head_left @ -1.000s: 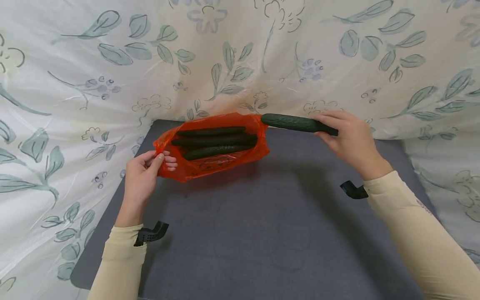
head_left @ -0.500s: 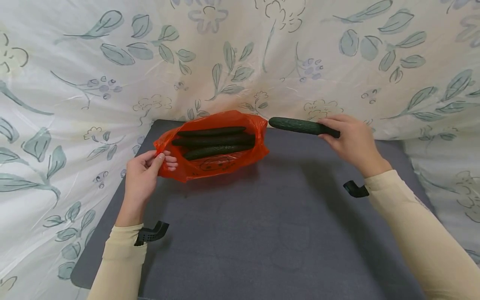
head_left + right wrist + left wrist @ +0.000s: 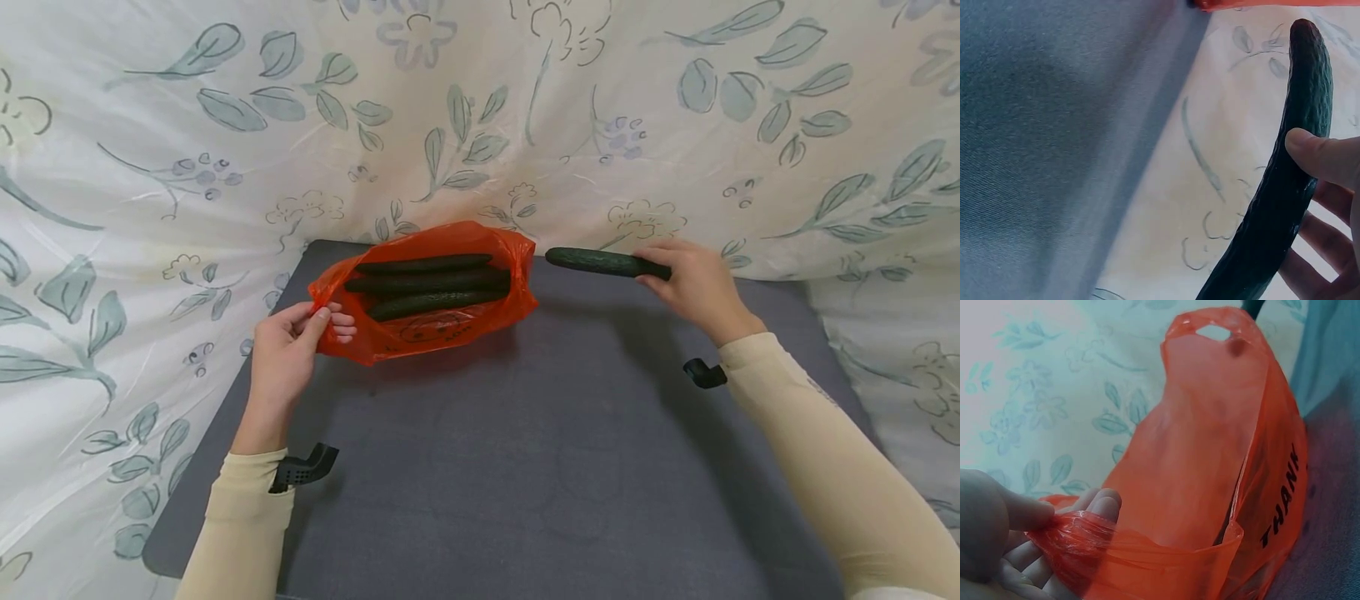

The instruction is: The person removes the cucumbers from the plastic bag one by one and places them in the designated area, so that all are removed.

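An orange-red plastic bag (image 3: pixel 480 321) lies on its side over the back left of the table, its mouth spread wide. Three dark green cucumbers (image 3: pixel 431 283) show inside it, side by side. My left hand (image 3: pixel 288 350) pinches the bag's left end between thumb and fingers; in the left wrist view the plastic (image 3: pixel 1079 534) is bunched there. To the right of the bag, apart from it, my right hand (image 3: pixel 697 287) holds another cucumber (image 3: pixel 592 260) by one end. The right wrist view shows thumb and fingers around that cucumber (image 3: pixel 1307 112), its far tip pointing toward the bag.
The dark grey table (image 3: pixel 510 467) stretches under both arms, with its back edge just behind the bag. A floral curtain (image 3: pixel 600 108) hangs close behind and along both sides. Black wrist mounts (image 3: pixel 303 467) stick out from the sleeves.
The cucumber in my right hand has drawn away from the bag's right end and dipped slightly toward the table. My left hand keeps its grip in the same place.
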A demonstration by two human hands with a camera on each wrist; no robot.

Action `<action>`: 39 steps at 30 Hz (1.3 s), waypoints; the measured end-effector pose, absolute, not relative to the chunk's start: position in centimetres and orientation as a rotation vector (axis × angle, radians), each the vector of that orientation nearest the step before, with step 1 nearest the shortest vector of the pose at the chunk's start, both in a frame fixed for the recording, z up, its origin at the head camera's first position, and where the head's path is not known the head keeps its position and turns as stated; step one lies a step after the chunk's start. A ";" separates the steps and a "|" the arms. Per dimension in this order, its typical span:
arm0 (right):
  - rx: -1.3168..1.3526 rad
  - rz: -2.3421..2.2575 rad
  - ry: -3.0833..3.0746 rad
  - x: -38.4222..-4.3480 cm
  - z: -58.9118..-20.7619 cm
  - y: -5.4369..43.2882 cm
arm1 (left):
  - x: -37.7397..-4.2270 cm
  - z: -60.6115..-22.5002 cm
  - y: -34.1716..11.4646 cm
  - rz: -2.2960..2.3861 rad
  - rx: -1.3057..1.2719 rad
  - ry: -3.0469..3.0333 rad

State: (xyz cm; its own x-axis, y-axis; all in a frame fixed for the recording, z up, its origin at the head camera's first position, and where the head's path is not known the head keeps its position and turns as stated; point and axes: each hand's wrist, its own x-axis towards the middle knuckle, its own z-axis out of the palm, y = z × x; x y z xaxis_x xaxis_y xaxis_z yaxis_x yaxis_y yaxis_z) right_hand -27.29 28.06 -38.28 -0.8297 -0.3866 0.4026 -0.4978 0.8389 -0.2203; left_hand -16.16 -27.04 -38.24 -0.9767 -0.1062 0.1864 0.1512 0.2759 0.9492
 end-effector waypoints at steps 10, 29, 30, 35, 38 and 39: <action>0.619 0.474 -2.788 -28.3 -40.2 27.9 | -16.3 -38.4 -26.9 -1.786 -0.064 -2.321; 0.555 0.457 -2.901 -29.6 -43.1 28.3 | -16.1 -38.4 -26.6 -1.762 -0.066 -2.311; 0.552 0.464 -2.906 -29.6 -43.2 28.4 | -16.1 -38.4 -26.5 -1.770 -0.073 -2.306; 0.538 0.470 -2.924 -29.8 -43.8 28.7 | -16.0 -38.3 -26.5 -1.798 -0.078 -2.295; 0.531 0.465 -2.931 -29.9 -44.2 28.8 | -15.9 -38.3 -26.6 -1.802 -0.075 -2.295; 0.528 0.466 -2.930 -29.9 -44.3 28.8 | -15.9 -38.3 -26.6 -1.806 -0.076 -2.294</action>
State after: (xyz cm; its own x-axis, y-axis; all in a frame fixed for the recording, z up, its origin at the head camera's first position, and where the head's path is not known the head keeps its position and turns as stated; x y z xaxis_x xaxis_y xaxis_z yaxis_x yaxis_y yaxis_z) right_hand -29.91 28.80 -44.34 -0.9307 -0.3195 0.1782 -0.3590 0.8913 -0.2770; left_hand -15.91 -26.63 -38.28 -0.9744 -0.0954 0.2038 0.1757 0.2429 0.9540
